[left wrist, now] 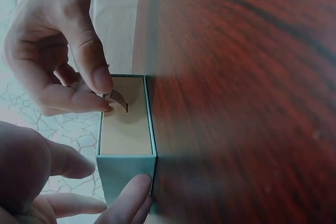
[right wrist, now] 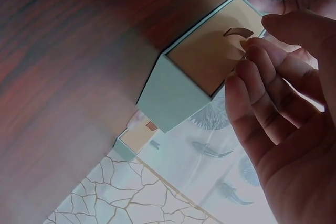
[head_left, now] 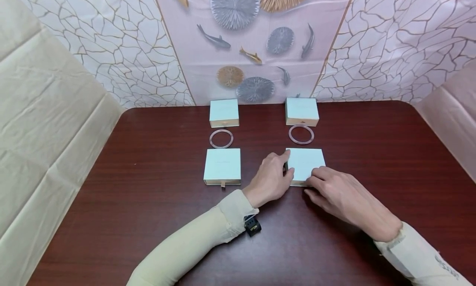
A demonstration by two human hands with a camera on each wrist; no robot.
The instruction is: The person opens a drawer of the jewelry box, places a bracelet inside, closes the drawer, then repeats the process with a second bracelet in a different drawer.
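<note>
A pale mint drawer box (head_left: 305, 164) lies flat on the right, its beige drawer front (right wrist: 206, 48) level with the sleeve's edges. My left hand (head_left: 272, 176) holds the box at its left side, with fingers (left wrist: 128, 195) against the sleeve's side wall. At the front, my right hand (head_left: 336, 195) pinches the short brown ribbon tab (left wrist: 118, 99) between thumb and index finger. Behind this box lies a pale purple bangle (head_left: 290, 135). On the left are a similar box (head_left: 222, 165) with its ribbon hanging forward, and another bangle (head_left: 210, 139).
Two more boxes (head_left: 224, 112) (head_left: 302, 110) stand at the table's back edge, near the patterned backdrop (head_left: 253, 54). A black strapped device (head_left: 253, 226) is by the left cuff. Dark red wooden table (head_left: 156, 162) surrounds everything; cream cloth (head_left: 48, 133) rises on the left.
</note>
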